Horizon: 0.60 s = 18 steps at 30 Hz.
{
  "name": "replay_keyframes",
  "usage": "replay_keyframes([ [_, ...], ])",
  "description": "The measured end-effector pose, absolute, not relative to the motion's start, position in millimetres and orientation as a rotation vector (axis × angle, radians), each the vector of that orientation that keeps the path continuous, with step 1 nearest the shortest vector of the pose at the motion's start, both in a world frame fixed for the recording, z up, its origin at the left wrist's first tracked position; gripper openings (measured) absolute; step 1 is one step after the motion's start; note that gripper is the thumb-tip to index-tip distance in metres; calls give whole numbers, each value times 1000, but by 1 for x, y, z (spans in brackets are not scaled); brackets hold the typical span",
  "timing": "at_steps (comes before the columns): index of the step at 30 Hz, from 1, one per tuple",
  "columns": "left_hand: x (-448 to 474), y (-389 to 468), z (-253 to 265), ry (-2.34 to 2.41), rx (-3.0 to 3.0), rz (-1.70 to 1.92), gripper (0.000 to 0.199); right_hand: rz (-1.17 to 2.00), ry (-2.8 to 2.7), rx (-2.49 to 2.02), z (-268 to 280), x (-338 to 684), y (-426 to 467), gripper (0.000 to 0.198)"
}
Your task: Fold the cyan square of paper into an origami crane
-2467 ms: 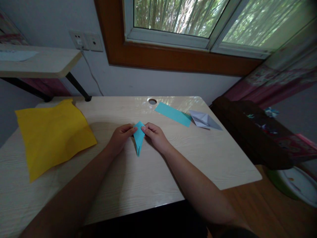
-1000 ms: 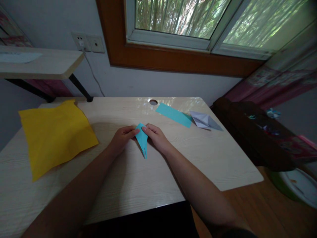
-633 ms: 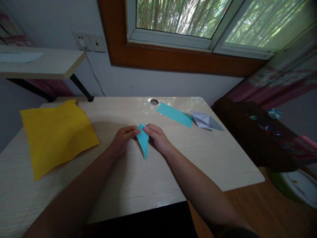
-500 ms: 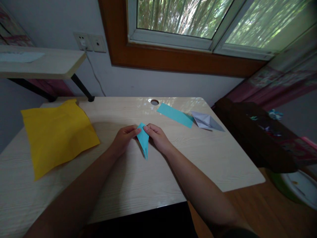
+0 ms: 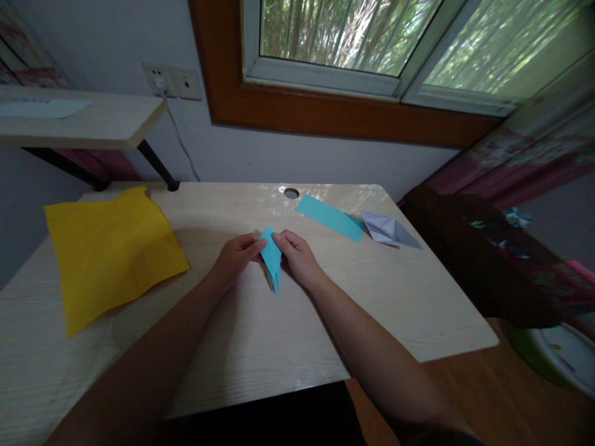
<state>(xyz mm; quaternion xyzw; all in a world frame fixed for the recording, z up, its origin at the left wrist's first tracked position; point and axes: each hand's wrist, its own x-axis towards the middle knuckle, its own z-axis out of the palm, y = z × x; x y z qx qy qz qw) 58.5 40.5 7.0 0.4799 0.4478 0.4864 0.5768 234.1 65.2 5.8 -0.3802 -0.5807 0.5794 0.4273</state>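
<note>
Between my two hands is a folded piece of turquoise paper (image 5: 272, 255), kite-shaped, its narrow split point towards me. My left hand (image 5: 238, 255) pinches its left edge, thumb on top. On the right edge my right hand (image 5: 297, 253) has a similar pinch, thumb pressed near the upper corner. The fingers beneath the paper are mostly hidden. Beyond my right hand lies a flat turquoise paper strip (image 5: 330, 217). A folded white paper piece (image 5: 388, 229) rests at the strip's right end.
A large yellow paper sheet (image 5: 116, 260) lies on the left of the pale wooden desk (image 5: 297, 347). A raised shelf (image 5: 111, 127) stands at the back left. The desk has a round cable hole (image 5: 291, 193) near its back edge, below the window.
Both hands keep their pinch on the folded paper, whose upper part has shifted very slightly. The whole view has moved a little; the other papers lie as before.
</note>
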Motion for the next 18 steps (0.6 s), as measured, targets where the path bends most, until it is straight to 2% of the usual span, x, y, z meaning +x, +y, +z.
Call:
replay_keyframes([
  [7,60,41,9,1053,1185,1075,38,1394,-1448,-957,4,234,65,43],
  [13,59,41,4,987,1169,1039,53,1291,-1441,-989,2,234,68,43],
  [18,59,40,4,964,1208,926,45,1261,-1401,-1012,5,234,68,45],
])
